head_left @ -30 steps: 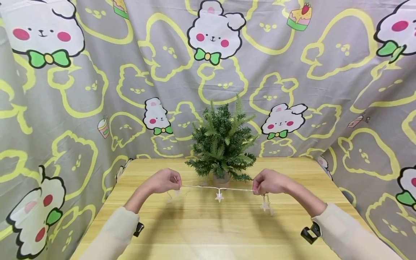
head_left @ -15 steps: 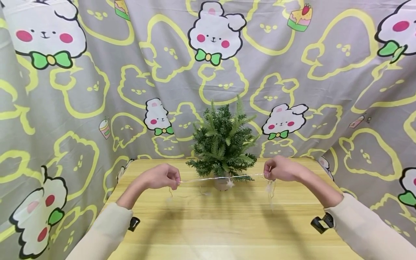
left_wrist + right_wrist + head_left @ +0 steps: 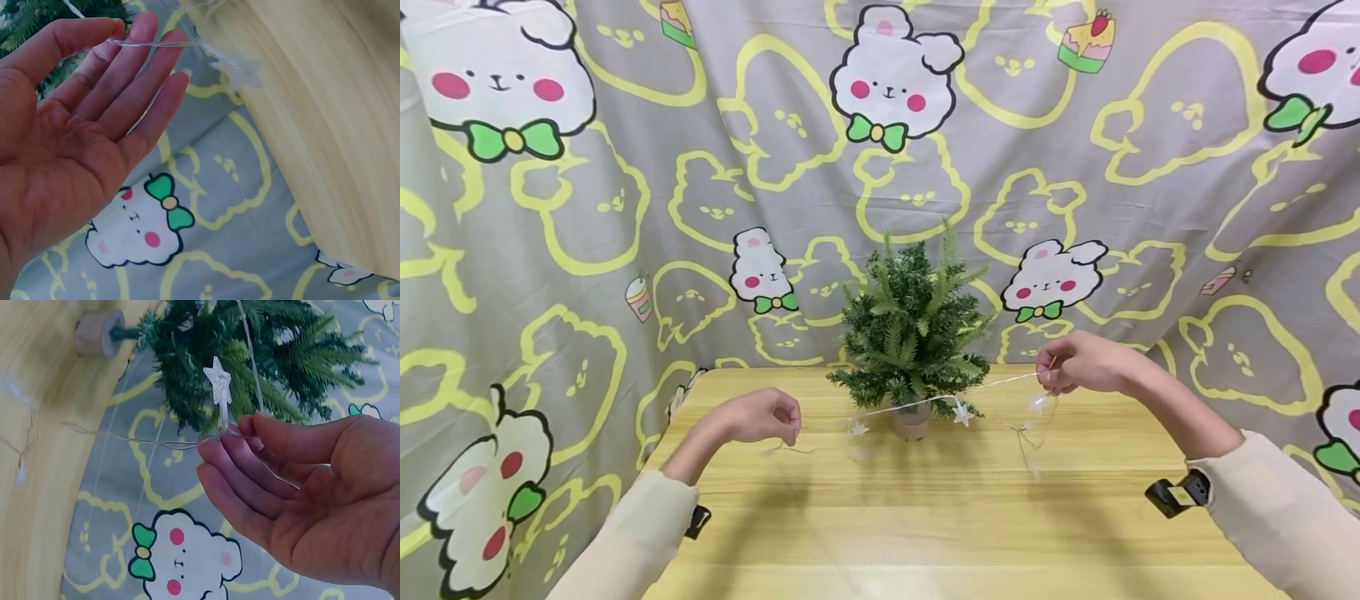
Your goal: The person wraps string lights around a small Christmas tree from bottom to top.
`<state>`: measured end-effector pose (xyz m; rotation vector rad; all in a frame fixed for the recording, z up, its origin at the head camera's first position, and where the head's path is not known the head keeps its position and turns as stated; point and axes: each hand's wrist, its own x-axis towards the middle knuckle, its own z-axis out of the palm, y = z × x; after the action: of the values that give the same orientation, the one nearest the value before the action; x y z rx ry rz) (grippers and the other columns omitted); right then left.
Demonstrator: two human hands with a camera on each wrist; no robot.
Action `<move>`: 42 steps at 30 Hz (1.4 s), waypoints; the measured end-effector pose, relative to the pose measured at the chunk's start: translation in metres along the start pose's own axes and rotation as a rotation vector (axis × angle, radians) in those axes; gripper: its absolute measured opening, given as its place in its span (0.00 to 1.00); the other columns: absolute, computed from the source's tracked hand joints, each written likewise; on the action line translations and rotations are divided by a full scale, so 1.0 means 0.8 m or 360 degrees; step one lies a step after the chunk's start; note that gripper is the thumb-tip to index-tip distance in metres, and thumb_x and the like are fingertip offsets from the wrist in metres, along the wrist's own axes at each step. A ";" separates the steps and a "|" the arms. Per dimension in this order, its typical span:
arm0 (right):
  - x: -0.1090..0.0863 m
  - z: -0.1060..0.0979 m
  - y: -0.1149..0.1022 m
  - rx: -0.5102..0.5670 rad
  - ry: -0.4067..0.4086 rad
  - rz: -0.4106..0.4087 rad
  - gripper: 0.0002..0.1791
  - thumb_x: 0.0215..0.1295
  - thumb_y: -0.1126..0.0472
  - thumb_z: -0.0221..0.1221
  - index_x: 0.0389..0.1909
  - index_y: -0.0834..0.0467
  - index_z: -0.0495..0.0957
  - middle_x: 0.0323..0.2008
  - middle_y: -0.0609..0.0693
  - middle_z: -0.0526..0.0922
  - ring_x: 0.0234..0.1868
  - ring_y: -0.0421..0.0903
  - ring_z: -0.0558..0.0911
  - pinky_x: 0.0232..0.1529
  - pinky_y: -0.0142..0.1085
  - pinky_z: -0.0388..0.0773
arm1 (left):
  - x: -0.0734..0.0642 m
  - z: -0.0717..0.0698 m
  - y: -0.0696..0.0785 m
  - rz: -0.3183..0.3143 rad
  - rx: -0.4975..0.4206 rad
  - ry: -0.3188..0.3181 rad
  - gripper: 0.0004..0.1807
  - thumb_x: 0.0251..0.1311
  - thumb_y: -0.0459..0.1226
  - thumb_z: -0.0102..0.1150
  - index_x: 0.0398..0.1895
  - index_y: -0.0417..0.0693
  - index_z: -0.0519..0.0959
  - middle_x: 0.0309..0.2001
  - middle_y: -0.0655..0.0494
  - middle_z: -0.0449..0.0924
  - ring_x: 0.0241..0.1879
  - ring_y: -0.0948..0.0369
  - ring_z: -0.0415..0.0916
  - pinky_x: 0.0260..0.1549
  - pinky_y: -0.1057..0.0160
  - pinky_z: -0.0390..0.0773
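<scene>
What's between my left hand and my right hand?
A strand of the star lights, in the head view: it crosses in front of the tree, between your left hand and right hand.

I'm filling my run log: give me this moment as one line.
left hand: pinches star string; right hand: pinches star string; tree: upright on table

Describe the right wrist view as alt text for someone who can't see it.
A right hand pinches a thin star garland, one pale star beside its fingers. Beyond, appearing sideways, is a small green tree on a round base, with cartoon-print cloth behind.
</scene>
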<state>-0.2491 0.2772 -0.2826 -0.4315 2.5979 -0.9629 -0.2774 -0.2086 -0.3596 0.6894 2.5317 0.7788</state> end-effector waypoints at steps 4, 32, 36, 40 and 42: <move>-0.002 -0.007 0.006 0.0023 0.0008 -0.0011 0.04 0.69 0.69 0.56 0.36 0.67 0.77 0.32 0.52 0.81 0.35 0.46 0.79 0.43 0.39 0.81 | -0.002 -0.006 -0.016 0.0005 -0.0008 0.0068 0.04 0.57 0.33 0.65 0.30 0.43 0.79 0.30 0.55 0.83 0.34 0.59 0.78 0.37 0.60 0.75; -0.003 -0.003 0.019 0.0113 -0.0041 0.0041 0.05 0.63 0.70 0.57 0.36 0.65 0.80 0.31 0.52 0.81 0.35 0.47 0.81 0.43 0.40 0.82 | -0.018 -0.041 -0.035 -0.0176 -0.0038 0.0519 0.05 0.63 0.33 0.57 0.35 0.40 0.81 0.31 0.52 0.88 0.30 0.61 0.84 0.33 0.61 0.82; -0.005 -0.003 0.014 0.0101 -0.0079 0.0025 0.06 0.63 0.70 0.56 0.36 0.64 0.80 0.32 0.52 0.81 0.36 0.49 0.81 0.43 0.41 0.82 | -0.017 -0.051 -0.042 -0.0196 -0.0016 0.0616 0.06 0.65 0.37 0.58 0.35 0.44 0.82 0.33 0.52 0.89 0.33 0.61 0.85 0.37 0.60 0.82; -0.008 -0.005 0.006 0.0087 -0.0141 0.0005 0.06 0.62 0.71 0.55 0.35 0.63 0.80 0.32 0.52 0.80 0.35 0.49 0.80 0.44 0.42 0.81 | -0.024 -0.065 -0.037 -0.0152 0.0011 0.0689 0.08 0.67 0.39 0.60 0.36 0.45 0.83 0.36 0.51 0.89 0.37 0.59 0.85 0.38 0.59 0.80; -0.010 -0.007 0.003 0.0074 -0.0159 0.0002 0.07 0.60 0.72 0.54 0.34 0.63 0.80 0.32 0.51 0.79 0.35 0.48 0.79 0.43 0.41 0.80 | -0.028 -0.071 -0.031 -0.0145 0.0008 0.0712 0.08 0.67 0.39 0.60 0.36 0.45 0.83 0.36 0.52 0.89 0.38 0.58 0.84 0.38 0.59 0.78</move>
<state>-0.2450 0.2855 -0.2784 -0.4540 2.4815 -0.9734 -0.2960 -0.2621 -0.3260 0.4324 2.9376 0.9847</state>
